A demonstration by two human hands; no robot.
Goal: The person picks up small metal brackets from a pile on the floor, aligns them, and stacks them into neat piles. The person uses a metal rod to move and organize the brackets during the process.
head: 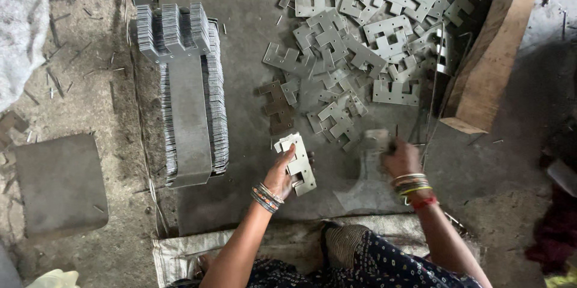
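The left hand is closed around a small stack of notched metal plates, thumb on top and fingers curled underneath, so that the pale plates stick out ahead of and to the right of the fingers; bangles ring its wrist. The right hand, also ringed with bangles, is clenched with its knuckles up, gripping the top of a flat grey metal piece that spreads out wide on the floor just below and to the left of that hand; what exactly sits inside the fist cannot be told, since the fingers hide it. Between the two hands the grey metal sheet on the floor shows bare. Ahead of both hands, and closest to the right one, lies a loose heap of the same notched plates, overlapping at all angles; one darker, rusty plate lies at the heap's near edge, just ahead of the left hand. Further left of the left hand stands a long, tightly packed row of plates on edge around a metal strip. Beyond the right hand, to its right, a wooden block lies slanted beside the heap. Far to the left a dull square slab rests on the dusty ground.
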